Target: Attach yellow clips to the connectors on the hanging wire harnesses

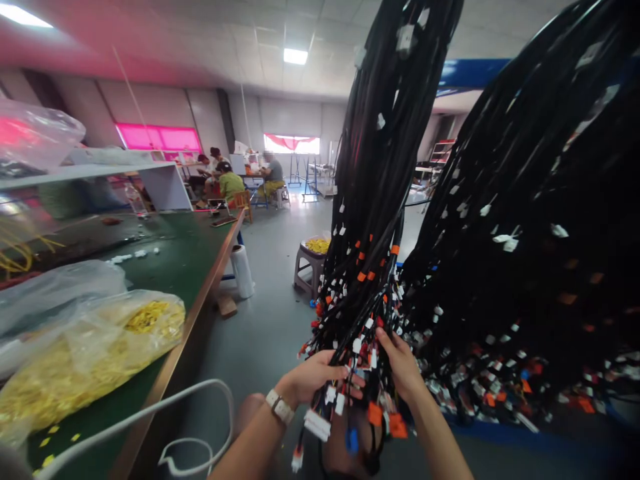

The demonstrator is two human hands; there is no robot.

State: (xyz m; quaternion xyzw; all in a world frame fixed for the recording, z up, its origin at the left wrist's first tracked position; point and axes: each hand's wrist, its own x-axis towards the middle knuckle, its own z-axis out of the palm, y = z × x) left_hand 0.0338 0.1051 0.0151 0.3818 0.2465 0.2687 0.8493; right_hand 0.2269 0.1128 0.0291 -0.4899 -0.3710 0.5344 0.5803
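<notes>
A thick bundle of black wire harnesses [385, 153] hangs in front of me, its lower ends fanned out into white, orange, red and blue connectors. My left hand [325, 377], with a watch on the wrist, has its fingers curled around some of the connector-tipped wires at the bottom. On the right side of the same ends, my right hand [397, 360] touches the wires with thumb and fingers bent; what lies between them is partly hidden. Below my left hand dangle a white labelled connector [317, 425] and a blue connector [353, 440]. Orange tags [397, 425] hang beside them.
A second, larger mass of black harnesses [525, 200] hangs at right. At left, a green-topped workbench [200, 243] carries a clear bag of yellow small parts [100, 353]. A white cable [150, 407] loops near its edge. A stool [306, 270] and seated people [230, 183] are farther back.
</notes>
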